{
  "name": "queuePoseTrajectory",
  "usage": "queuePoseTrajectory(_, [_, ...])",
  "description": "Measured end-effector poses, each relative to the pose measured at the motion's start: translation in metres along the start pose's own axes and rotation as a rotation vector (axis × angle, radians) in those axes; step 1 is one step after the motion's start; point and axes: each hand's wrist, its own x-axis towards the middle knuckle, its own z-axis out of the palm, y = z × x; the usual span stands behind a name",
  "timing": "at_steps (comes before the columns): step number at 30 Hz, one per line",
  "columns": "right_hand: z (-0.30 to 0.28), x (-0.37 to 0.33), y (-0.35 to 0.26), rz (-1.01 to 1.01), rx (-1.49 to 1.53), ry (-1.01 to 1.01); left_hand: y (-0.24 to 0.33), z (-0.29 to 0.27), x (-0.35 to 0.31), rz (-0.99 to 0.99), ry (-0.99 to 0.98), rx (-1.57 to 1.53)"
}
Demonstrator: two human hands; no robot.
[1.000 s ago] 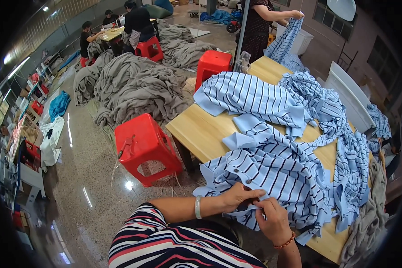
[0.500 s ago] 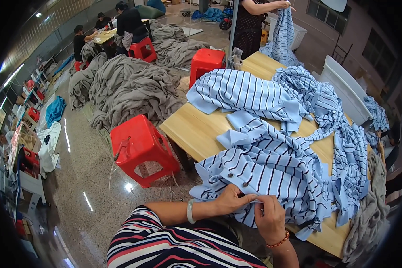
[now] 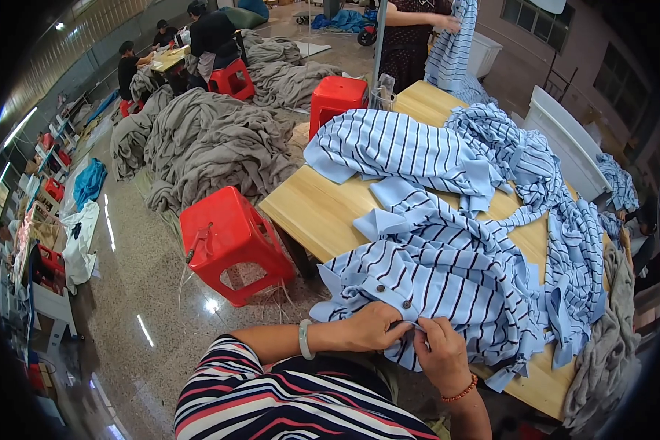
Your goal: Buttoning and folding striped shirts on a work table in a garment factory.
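Your left hand (image 3: 374,327) pinches the edge of the light-blue striped knit top (image 3: 455,282) near its dark buttons (image 3: 407,304); your right hand (image 3: 443,356), fingers bent closed, grips it alongside. The top lies bunched across the near side of the wooden table (image 3: 308,209).

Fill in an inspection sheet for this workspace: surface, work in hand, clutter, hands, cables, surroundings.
Surface: wooden table, bare wood showing between garments.
Work in hand: blue striped garment with dark buttons, bunched at the near side.
Clutter: other striped garments heaped across the table; grey fabric along its right edge.
Hands: left hand and right hand close together, fingertips pinching the blue striped garment.
Cables: none clearly seen; thin pale strands by the near red stool, kind unclear.
Surroundings: grey fabric piles on the floor; white bin at right; another person at the far end; others seated behind.
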Motion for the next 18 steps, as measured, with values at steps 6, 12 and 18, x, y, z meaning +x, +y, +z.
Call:
queuePoseTrajectory(6, [-0.003, 0.003, 0.004, 0.018, -0.016, -0.134, -0.017, 0.016, 0.002, 0.023, 0.125, 0.024])
queuePoseTrajectory(12, [-0.004, 0.005, 0.018, -0.085, 0.072, -0.138, -0.016, 0.009, 0.003, 0.009, 0.052, 0.042])
queuePoseTrajectory(18, [-0.012, 0.007, 0.025, 0.213, 0.402, -0.203, -0.01, -0.01, -0.003, -0.172, -0.048, -0.443])
